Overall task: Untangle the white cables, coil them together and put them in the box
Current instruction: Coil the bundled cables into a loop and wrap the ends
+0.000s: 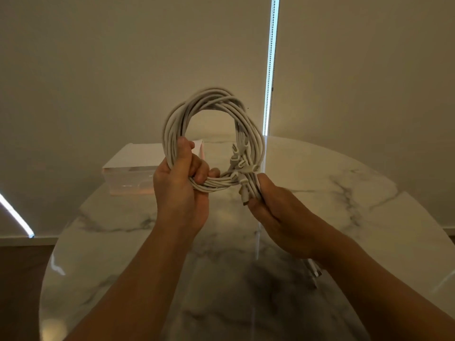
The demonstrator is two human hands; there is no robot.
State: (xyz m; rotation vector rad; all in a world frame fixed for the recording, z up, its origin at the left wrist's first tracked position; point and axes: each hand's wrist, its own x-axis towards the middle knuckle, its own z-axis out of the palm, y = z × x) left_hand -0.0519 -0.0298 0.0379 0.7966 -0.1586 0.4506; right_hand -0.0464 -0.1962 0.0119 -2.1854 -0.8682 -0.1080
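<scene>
Several white cables (211, 104) form one round coil held upright in the air above the table. My left hand (182, 188) grips the coil's lower left side, fingers curled round the bundle. My right hand (275, 212) pinches the lower right side, where several plug ends (242, 166) cluster and one connector points down. The white box (138, 166) stands open on the table behind my left hand, partly hidden by the coil and hand.
A round marble table (344, 193) spreads below my arms. A small white object with a metal tip (315, 271) lies under my right forearm. Beige roller blinds (123, 57) hang close behind the table, with a bright gap between them.
</scene>
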